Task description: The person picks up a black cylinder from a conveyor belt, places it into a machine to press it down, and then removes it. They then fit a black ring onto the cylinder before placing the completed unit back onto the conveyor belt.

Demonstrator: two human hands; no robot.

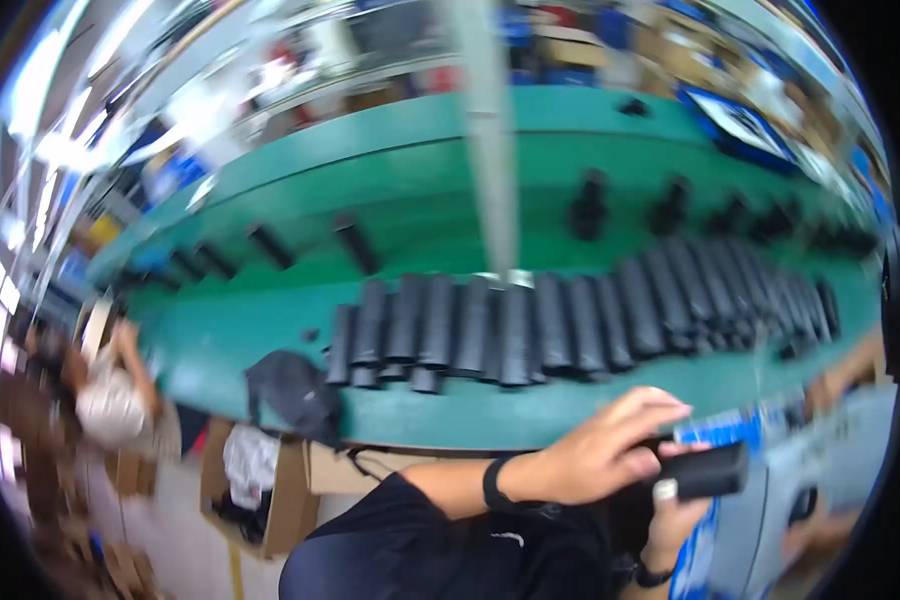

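Note:
The picture is motion-blurred. Low on the right, both my hands hold a short black cylinder (pixel 708 470). My left hand (pixel 600 452), with a black band on its wrist, wraps over the cylinder's left end from above. Beneath it, my right hand (pixel 673 522) grips the same piece, with a white cover on one finger. Beyond them, a long row of similar black cylinders (pixel 530 325) lies side by side on a green table (pixel 270 330).
More black parts (pixel 590 205) stand scattered further back on the table. A dark cloth bundle (pixel 292 392) sits at its near edge above an open cardboard box (pixel 270 480). A pale pole (pixel 490 150) rises mid-table. Another person (pixel 110 395) is at the left. A blue printed pack (pixel 722 428) lies by my hands.

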